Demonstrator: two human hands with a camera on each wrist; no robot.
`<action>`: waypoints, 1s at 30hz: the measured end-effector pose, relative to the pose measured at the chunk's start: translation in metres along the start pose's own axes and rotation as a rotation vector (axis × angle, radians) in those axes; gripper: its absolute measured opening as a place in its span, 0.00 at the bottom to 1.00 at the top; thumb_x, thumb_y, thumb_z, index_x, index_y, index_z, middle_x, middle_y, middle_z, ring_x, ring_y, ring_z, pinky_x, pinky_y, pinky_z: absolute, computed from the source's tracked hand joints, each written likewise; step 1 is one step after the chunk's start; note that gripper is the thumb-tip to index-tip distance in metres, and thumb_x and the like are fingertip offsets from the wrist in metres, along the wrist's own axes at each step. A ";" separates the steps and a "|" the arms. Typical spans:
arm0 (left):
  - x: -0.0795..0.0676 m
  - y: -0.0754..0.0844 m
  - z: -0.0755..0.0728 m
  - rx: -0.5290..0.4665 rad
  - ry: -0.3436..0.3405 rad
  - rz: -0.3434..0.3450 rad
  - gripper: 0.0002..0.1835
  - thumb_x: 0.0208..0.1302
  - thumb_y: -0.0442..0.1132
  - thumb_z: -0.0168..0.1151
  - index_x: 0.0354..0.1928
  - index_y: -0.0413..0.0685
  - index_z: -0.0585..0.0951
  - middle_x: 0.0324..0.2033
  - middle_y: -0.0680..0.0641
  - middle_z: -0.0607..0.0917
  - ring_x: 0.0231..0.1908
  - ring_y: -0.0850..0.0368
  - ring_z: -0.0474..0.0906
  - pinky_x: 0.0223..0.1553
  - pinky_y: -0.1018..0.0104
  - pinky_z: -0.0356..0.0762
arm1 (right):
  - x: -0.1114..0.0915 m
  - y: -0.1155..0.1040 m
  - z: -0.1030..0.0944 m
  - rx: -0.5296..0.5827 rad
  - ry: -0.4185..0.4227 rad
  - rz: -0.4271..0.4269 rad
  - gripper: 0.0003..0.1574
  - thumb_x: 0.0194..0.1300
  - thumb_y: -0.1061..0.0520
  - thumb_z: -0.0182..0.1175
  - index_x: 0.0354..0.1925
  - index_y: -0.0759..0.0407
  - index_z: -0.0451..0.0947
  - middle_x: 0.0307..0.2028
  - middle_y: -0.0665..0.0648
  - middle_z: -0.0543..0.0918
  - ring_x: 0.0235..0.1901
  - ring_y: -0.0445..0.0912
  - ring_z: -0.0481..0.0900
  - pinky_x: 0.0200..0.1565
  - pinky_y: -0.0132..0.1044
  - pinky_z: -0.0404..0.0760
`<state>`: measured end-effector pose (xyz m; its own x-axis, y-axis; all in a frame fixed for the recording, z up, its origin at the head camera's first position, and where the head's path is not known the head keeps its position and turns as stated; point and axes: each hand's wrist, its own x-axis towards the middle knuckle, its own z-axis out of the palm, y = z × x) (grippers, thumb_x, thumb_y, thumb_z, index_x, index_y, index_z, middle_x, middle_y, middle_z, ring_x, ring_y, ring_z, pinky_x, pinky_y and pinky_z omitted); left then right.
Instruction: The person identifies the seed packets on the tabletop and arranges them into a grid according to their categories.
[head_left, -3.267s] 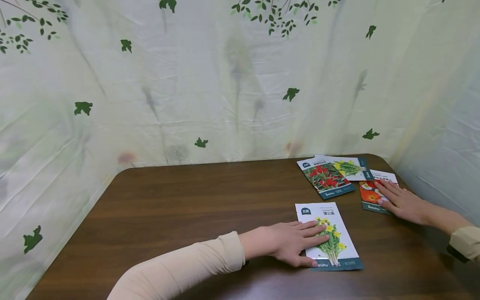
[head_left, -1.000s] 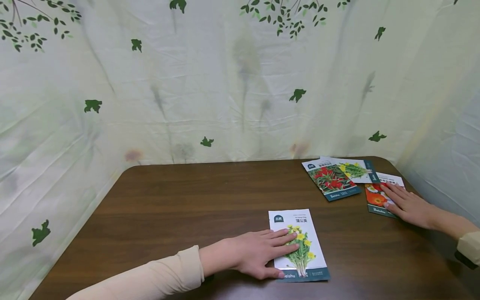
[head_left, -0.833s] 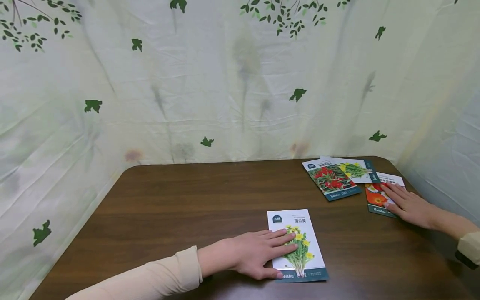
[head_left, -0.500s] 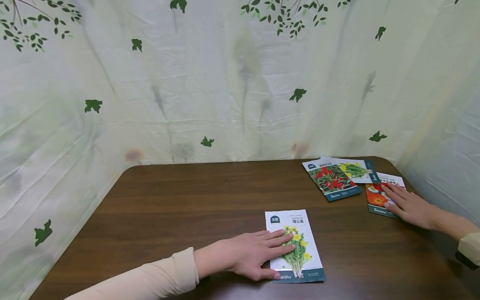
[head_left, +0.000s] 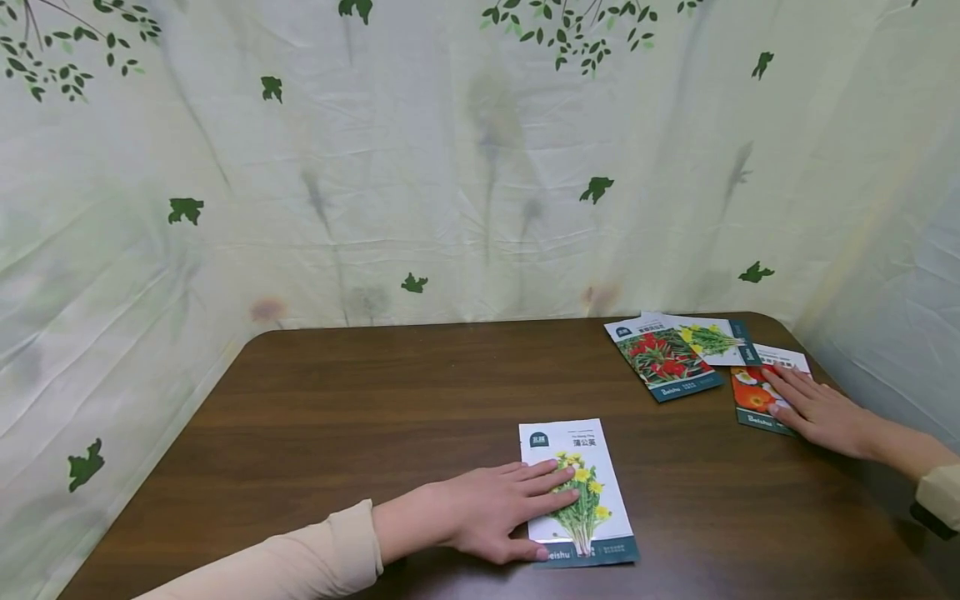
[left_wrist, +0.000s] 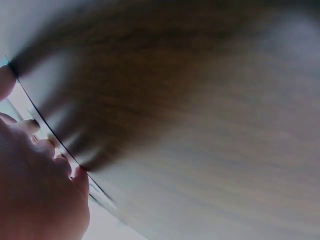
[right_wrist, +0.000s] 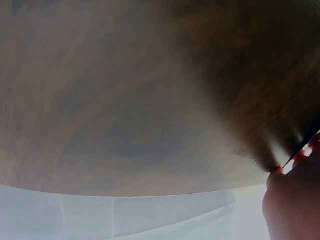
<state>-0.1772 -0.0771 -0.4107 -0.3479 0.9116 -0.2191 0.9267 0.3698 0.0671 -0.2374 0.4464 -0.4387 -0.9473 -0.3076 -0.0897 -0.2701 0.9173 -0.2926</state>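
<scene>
My left hand (head_left: 502,508) lies with fingers spread on a white seed packet (head_left: 588,483) printed with yellow flowers on green stems, flat near the front of the table. In the left wrist view the same hand (left_wrist: 40,185) touches the packet's edge at the left. On the far right, my right hand (head_left: 825,414) rests straight-fingered on a seed packet with orange and red flowers (head_left: 753,402), hiding part of it. Beside it, a packet with red flowers (head_left: 663,362) overlaps another yellow-flower packet (head_left: 716,340) lying sideways.
The dark brown wooden table (head_left: 360,417) has rounded far corners. A white curtain (head_left: 420,167) with printed leaves hangs behind it and along both sides. A white corner of something pokes out behind the pile of packets at the back right.
My left hand and the yellow-flower packet under it have slid left across the table and slightly nearer. The right hand stays on the orange-flower packet. The view has shifted slightly.
</scene>
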 end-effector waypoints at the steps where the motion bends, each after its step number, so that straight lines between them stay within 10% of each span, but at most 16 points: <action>1: -0.002 0.000 0.000 -0.002 0.001 -0.001 0.38 0.72 0.66 0.38 0.79 0.63 0.47 0.77 0.57 0.44 0.75 0.60 0.38 0.71 0.64 0.46 | 0.000 0.000 0.000 0.000 -0.001 0.001 0.48 0.74 0.40 0.48 0.76 0.67 0.43 0.71 0.79 0.46 0.68 0.77 0.39 0.59 0.77 0.44; 30: -0.032 -0.005 0.006 -0.018 0.013 0.009 0.35 0.72 0.66 0.39 0.77 0.72 0.47 0.77 0.56 0.45 0.75 0.57 0.39 0.71 0.60 0.49 | 0.000 0.001 0.001 -0.007 -0.008 0.009 0.48 0.74 0.40 0.47 0.75 0.67 0.43 0.71 0.77 0.45 0.69 0.76 0.39 0.59 0.76 0.43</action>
<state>-0.1700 -0.1093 -0.4099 -0.3418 0.9170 -0.2058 0.9271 0.3649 0.0861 -0.2378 0.4467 -0.4396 -0.9482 -0.3016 -0.0995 -0.2631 0.9216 -0.2855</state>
